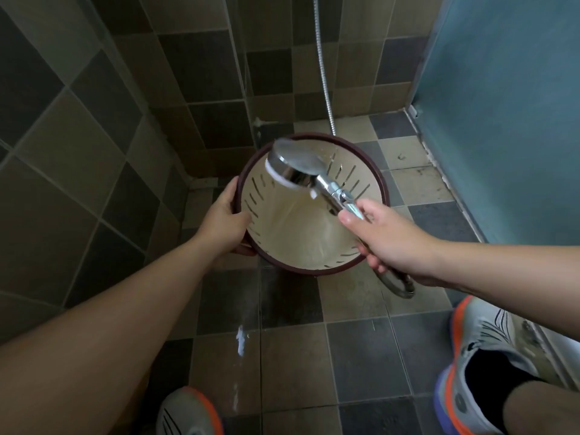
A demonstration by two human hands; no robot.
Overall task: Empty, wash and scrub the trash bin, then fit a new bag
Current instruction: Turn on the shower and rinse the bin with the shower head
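A round trash bin (361,265) with a dark maroon rim and a cream slotted inner wall is tilted toward me above the tiled floor. My left hand (224,219) grips its left rim, thumb over the edge. My right hand (389,240) holds the handle of a chrome shower head (293,166), which sits over the bin's mouth and faces down into it. Water runs down the bin's inner wall. The bin's bottom is hidden by the angle.
A metal shower hose (323,76) hangs from above behind the bin, and a loop of it (397,285) shows below my right hand. Tiled walls close in left and behind. A teal panel (508,120) stands on the right. My two shoes (483,362) are on the wet floor.
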